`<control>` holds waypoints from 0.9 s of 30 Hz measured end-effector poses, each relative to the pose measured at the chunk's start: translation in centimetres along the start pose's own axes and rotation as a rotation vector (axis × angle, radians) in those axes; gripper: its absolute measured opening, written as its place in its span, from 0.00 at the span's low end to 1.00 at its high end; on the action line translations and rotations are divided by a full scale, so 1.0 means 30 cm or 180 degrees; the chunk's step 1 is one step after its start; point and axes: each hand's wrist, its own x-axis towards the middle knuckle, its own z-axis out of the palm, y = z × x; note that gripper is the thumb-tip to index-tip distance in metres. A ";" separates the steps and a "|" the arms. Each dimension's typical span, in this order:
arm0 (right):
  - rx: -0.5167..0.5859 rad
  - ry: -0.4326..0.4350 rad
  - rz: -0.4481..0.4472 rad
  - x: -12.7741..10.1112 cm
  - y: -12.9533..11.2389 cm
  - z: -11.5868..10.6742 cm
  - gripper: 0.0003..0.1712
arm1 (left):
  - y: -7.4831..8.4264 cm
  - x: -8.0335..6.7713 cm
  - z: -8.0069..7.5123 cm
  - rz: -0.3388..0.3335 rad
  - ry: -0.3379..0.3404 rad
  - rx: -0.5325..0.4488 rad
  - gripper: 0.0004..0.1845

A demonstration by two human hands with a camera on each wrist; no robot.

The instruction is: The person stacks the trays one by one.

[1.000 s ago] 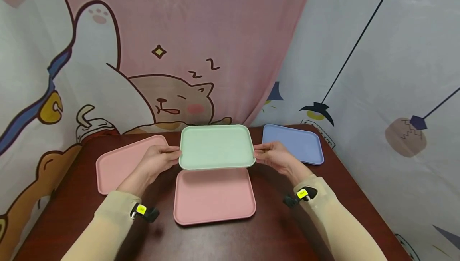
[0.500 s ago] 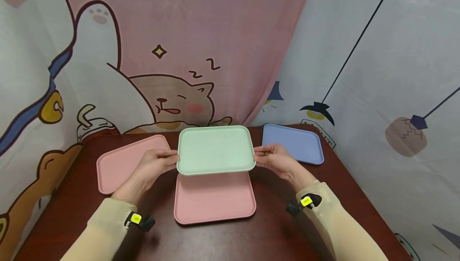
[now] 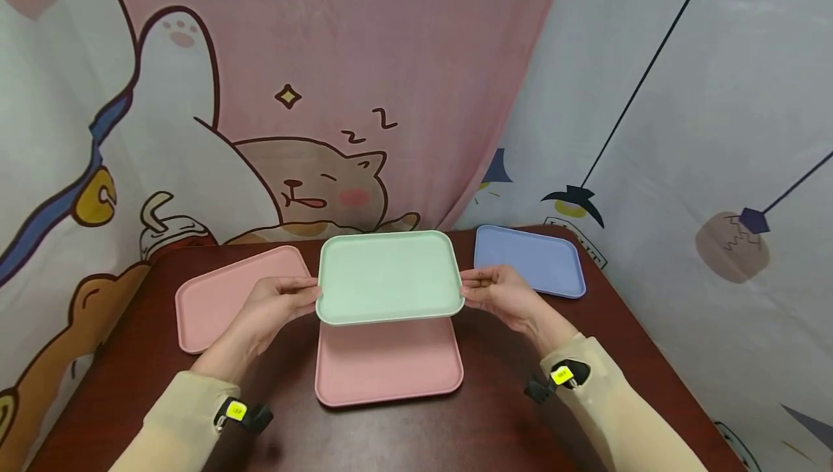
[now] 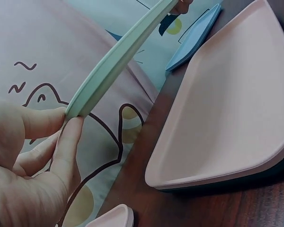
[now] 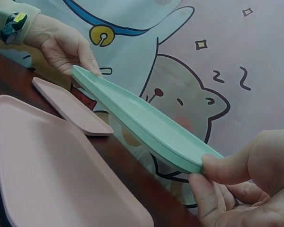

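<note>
A pale green rectangular tray (image 3: 390, 277) is held up in the air by its two short ends. My left hand (image 3: 270, 309) pinches its left end between thumb and fingers, as the left wrist view shows with the thumb (image 4: 45, 122) on the rim. At the opposite end my right hand (image 3: 510, 302) grips the rim the same way, its thumb (image 5: 229, 168) on top. Below the green tray, a pink tray (image 3: 390, 371) lies on the table, its far part hidden from the head view. In both wrist views a gap separates the two trays.
Another pink tray (image 3: 224, 298) lies at the back left of the dark wooden table (image 3: 403, 443), partly behind my left hand. A blue tray (image 3: 540, 262) lies at the back right. A printed curtain (image 3: 416, 96) hangs right behind the table.
The green tray has come slightly closer to me and covers more of the middle pink tray's far edge. Both hands have moved with it, keeping their hold. The other trays stay put.
</note>
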 end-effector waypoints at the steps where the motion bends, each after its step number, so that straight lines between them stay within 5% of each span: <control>1: -0.0001 -0.0007 -0.0010 -0.004 -0.001 0.002 0.23 | 0.001 -0.005 0.000 0.0004 -0.0002 -0.0006 0.24; 27: -0.0105 -0.0030 0.0019 -0.088 0.004 0.025 0.24 | -0.012 -0.096 -0.004 0.0129 -0.0046 -0.0138 0.24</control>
